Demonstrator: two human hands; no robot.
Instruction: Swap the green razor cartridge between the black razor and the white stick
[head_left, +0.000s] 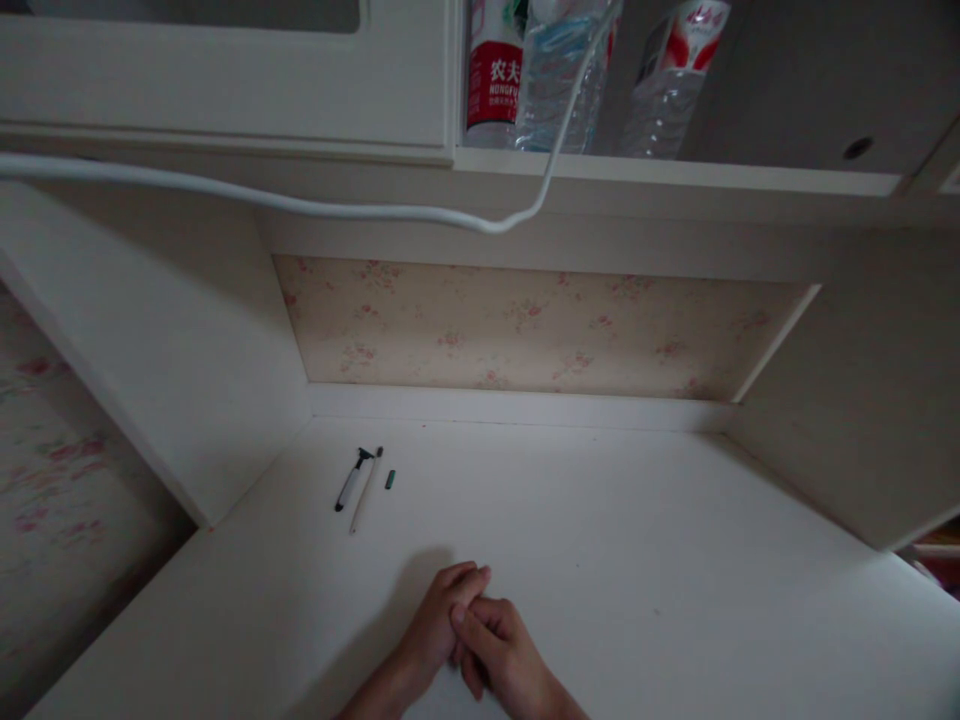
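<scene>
My left hand (442, 615) and my right hand (504, 648) are clasped together low over the white desk (637, 560). The fingers of both are curled, and my right thumb lies across my left hand. I see no object in either hand; the inner sides of the palms are hidden. Beyond them to the left lie a razor (351, 482) with a black head and a toothbrush (367, 490) with a pale handle, side by side. Just right of the toothbrush is a small dark green piece (390, 480), too small to name.
A white cable (360, 211) hangs across the upper view. Above the desk is a shelf (675, 178) holding plastic bottles (667, 105). Side panels (187, 370) stand left and right, with floral wallpaper (525, 325) at the back.
</scene>
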